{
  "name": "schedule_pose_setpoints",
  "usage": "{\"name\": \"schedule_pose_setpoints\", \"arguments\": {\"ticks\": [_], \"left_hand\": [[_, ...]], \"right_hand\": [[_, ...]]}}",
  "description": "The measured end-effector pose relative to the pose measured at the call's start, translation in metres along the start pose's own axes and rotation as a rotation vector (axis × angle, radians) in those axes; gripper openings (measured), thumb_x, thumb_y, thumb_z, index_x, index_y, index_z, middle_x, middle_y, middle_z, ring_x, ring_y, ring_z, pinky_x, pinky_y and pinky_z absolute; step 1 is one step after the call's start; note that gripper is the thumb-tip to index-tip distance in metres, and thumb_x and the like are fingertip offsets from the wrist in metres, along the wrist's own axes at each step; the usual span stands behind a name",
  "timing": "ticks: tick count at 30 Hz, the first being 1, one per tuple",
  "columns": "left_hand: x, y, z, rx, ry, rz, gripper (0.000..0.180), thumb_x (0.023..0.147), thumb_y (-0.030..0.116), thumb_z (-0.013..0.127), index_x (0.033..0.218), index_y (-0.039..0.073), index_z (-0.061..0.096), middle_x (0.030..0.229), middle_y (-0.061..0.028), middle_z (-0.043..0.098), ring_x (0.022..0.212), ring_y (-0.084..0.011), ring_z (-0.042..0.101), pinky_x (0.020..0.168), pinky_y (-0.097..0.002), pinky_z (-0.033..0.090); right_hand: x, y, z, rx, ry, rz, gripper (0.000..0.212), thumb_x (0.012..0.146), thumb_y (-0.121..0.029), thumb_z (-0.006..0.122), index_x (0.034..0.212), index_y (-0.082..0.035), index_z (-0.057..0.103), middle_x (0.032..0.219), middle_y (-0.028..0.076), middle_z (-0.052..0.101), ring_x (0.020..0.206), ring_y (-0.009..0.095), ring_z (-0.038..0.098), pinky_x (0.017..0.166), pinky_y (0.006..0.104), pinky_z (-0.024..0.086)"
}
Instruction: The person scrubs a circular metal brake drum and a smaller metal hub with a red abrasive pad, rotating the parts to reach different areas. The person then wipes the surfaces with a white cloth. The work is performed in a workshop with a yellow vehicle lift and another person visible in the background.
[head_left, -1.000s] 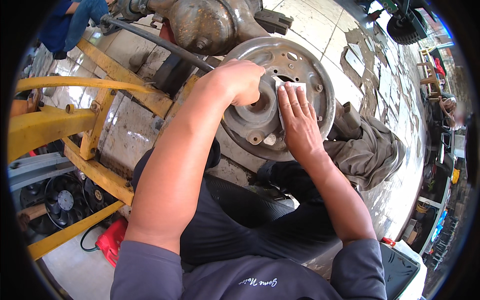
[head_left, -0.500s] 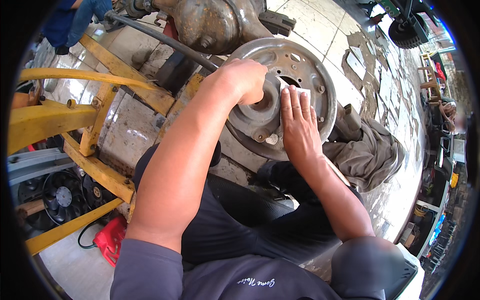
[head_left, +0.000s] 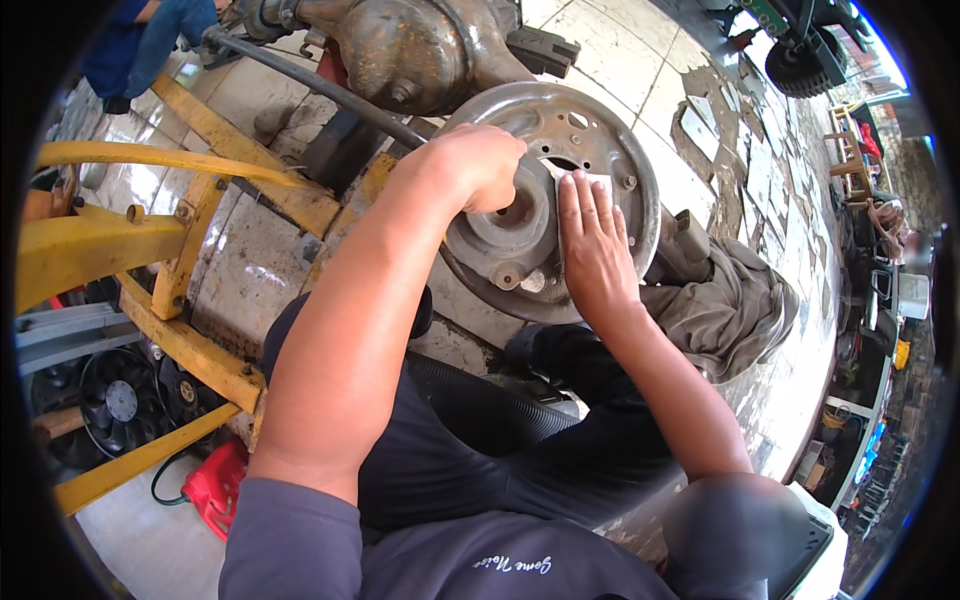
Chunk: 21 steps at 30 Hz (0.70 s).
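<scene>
A round, worn metal plate [head_left: 640, 215] with holes and bolts stands in front of me. Against its near left side rests a metal flange [head_left: 480, 250], which seems to belong to the long axle shaft [head_left: 310, 80] running in from the upper left. My left hand [head_left: 475, 165] is closed around the shaft where it meets the flange; its fingertips are partly hidden. With fingers straight and close together, my right hand [head_left: 598, 245] lies flat on a small pale sheet [head_left: 603, 182], pressing it against the flange's right side. Most of that sheet is under the fingers.
Behind the plate sits a rusty axle housing [head_left: 400, 60]. A yellow metal frame [head_left: 110, 250] stands at left, near black fans [head_left: 120, 400] and a red container [head_left: 218, 488]. Grey-brown cloth [head_left: 725, 310] is bunched at right, beside broken floor tiles [head_left: 700, 130]. Another person's leg [head_left: 165, 45] shows upper left.
The whole view has shifted slightly, with the plate and housing a little further left. Both hands keep nearly the same hold and place on the parts.
</scene>
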<state>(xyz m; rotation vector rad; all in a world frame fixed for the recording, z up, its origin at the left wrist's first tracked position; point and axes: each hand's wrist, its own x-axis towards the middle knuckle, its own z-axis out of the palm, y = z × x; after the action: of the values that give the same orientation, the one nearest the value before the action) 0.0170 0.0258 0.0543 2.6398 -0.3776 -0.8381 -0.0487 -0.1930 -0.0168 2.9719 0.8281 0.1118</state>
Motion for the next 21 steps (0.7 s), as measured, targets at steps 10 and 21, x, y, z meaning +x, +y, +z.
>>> {"name": "schedule_pose_setpoints", "arguments": {"ticks": [10,21], "left_hand": [[0.004,-0.002,0.003,-0.014,-0.043,-0.079,0.063,0.089,0.008,0.061,0.151,0.006,0.047,0.149,-0.0162,0.053,0.137,-0.0325,0.052,0.116,-0.0405,0.042],[0.004,0.0,0.004,-0.011,-0.026,-0.072,0.065,0.086,0.005,0.058,0.151,0.006,0.048,0.149,-0.0155,0.054,0.138,-0.0318,0.052,0.116,-0.0398,0.042]], "right_hand": [[0.008,-0.008,-0.005,-0.034,-0.033,0.017,0.062,0.1,-0.01,0.047,0.158,0.001,0.027,0.163,0.021,0.033,0.149,0.041,0.035,0.119,0.0555,0.035],[0.004,-0.018,-0.008,-0.065,-0.068,0.041,0.06,0.101,-0.011,0.046,0.158,0.001,0.028,0.163,0.021,0.032,0.149,0.04,0.037,0.118,0.0551,0.036]]}}
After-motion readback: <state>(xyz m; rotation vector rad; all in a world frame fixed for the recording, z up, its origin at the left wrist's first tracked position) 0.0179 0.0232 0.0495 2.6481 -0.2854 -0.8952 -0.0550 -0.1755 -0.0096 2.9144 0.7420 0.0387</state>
